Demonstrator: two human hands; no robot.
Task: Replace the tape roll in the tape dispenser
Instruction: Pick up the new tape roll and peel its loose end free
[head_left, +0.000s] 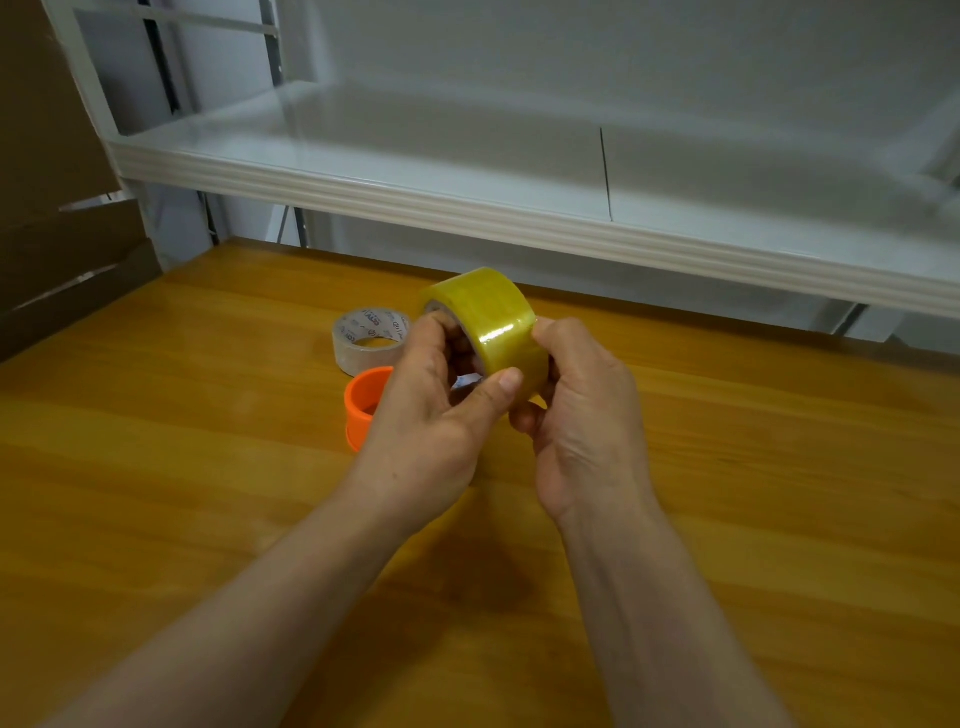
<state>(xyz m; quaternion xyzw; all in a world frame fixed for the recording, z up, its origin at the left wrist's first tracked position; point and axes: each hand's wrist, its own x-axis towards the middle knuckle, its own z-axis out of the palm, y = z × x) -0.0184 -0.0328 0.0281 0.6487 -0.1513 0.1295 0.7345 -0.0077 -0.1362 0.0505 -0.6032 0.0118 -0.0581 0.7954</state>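
Note:
A yellow tape roll (491, 317) is held upright above the wooden table, in both hands. My left hand (434, 415) has fingers inside the roll's core and its thumb pressed on the outer surface. My right hand (584, 415) grips the roll's right side, thumb on top. An orange plastic ring-shaped piece (363, 402), apparently part of the dispenser, stands on the table just left of my left hand, partly hidden by it. A clear tape roll (366, 338) with printed core lies flat behind the orange piece.
The wooden table (208, 493) stretches across the view. A white metal shelf (467, 208) overhangs the table's far edge. Brown cardboard (47, 208) stands at the far left.

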